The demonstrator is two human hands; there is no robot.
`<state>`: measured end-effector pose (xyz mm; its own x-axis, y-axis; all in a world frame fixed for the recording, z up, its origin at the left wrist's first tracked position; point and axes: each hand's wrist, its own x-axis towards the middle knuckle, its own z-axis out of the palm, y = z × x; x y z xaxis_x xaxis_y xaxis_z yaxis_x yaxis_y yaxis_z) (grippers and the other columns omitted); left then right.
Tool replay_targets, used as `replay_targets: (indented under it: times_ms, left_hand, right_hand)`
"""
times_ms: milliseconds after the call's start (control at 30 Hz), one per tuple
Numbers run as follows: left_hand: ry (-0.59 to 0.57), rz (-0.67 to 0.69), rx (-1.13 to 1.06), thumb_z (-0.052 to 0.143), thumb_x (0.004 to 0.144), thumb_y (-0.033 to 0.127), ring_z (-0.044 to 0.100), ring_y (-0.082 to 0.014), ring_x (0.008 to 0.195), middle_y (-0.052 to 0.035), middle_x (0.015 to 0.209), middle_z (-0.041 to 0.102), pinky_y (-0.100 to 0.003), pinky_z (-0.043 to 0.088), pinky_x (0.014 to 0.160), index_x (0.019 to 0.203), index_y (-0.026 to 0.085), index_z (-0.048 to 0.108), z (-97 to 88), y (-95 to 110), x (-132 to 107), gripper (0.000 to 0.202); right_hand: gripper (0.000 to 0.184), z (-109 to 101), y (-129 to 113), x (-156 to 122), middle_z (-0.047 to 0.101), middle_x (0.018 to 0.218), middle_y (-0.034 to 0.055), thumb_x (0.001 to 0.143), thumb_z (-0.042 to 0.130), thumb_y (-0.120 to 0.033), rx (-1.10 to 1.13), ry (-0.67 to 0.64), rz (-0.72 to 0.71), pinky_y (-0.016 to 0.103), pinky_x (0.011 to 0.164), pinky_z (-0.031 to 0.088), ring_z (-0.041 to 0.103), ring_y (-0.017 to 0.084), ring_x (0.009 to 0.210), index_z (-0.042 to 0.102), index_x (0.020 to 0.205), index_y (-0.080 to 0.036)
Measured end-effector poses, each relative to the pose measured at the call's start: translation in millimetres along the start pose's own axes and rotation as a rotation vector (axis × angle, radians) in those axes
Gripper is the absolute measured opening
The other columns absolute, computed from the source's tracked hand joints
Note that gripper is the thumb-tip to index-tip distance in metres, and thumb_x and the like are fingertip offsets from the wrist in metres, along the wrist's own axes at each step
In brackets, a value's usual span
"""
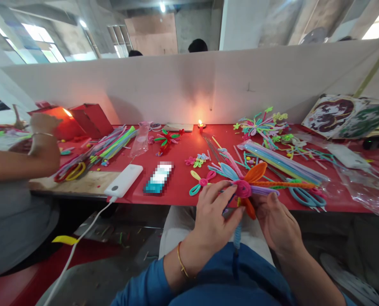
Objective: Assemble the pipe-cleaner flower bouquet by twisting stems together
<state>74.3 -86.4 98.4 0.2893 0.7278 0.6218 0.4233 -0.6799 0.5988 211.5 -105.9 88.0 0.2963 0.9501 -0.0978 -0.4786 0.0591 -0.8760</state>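
Between my hands, just above my lap, is a pipe-cleaner flower [244,189] with a pink coiled centre and orange, purple and blue petals. My left hand [212,214] grips it from the left, thumb and fingers pinched beside the centre. From the right, my right hand [280,221] is closed on the purple petal, the thumb in front and the other fingers partly hidden behind. A light-blue wrapped stem [237,236] hangs below the flower. Close to my left hand, a smaller pipe-cleaner flower [203,182] with yellow, pink and teal loops lies on the red table [179,187].
A lit candle [201,126] burns by the white partition [163,89]. Bagged pipe cleaners [281,161] and blue-handled scissors [304,197] lie right. A blurred phone [159,177] and a white power bank [124,180] lie left. Another person's arm [23,163] reaches in there.
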Motion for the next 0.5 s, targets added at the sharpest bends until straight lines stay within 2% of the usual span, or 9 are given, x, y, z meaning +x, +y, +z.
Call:
replay_targets:
  times_ms: [133, 267, 367, 500]
  left_hand:
    - [0.032, 0.015, 0.047, 0.055, 0.077, 0.028, 0.052, -0.0185, 0.092, -0.0074, 0.1, 0.058, -0.036, 0.041, 0.086, 0.106, 0.019, 0.055, 0.2, 1.2, 4.6, 0.031]
    - [0.043, 0.009, 0.08, 0.056, 0.077, 0.028, 0.053, -0.0175, 0.086, -0.0063, 0.094, 0.06, -0.034, 0.042, 0.08, 0.097, 0.019, 0.058, 1.2, 2.9, 5.3, 0.023]
    - [0.028, -0.016, 0.08, 0.057, 0.076, 0.027, 0.053, -0.0182, 0.088, -0.0063, 0.096, 0.06, -0.036, 0.042, 0.082, 0.098, 0.019, 0.058, 0.1, 3.5, 3.5, 0.023]
    - [0.089, -0.004, -0.001, 0.057, 0.075, 0.022, 0.052, -0.0196, 0.097, -0.0081, 0.102, 0.057, -0.036, 0.043, 0.085, 0.101, 0.019, 0.056, -2.1, 3.4, -3.5, 0.027]
  right_hand:
    - [0.033, 2.8, -4.2, -1.2, 0.07, 0.07, 0.0027, 0.064, 0.063, -0.052, 0.002, 0.021, 0.004, 0.03, 0.072, 0.049, 0.063, 0.019, 0.074, 0.071, 0.073, -0.021]
    - [0.016, 2.9, -6.0, 0.1, 0.066, 0.058, -0.0007, 0.065, 0.066, -0.039, 0.033, -0.037, -0.009, 0.028, 0.062, 0.05, 0.062, 0.017, 0.062, 0.07, 0.066, -0.024]
    - [0.013, 1.8, -6.5, 1.2, 0.064, 0.054, -0.0021, 0.067, 0.065, -0.034, 0.059, -0.031, 0.001, 0.025, 0.056, 0.049, 0.06, 0.015, 0.056, 0.067, 0.06, -0.024]
    - [0.015, -0.6, -8.2, 3.7, 0.067, 0.061, -0.0011, 0.07, 0.063, -0.037, 0.086, 0.044, 0.022, 0.025, 0.057, 0.05, 0.061, 0.015, 0.058, 0.067, 0.068, -0.023]
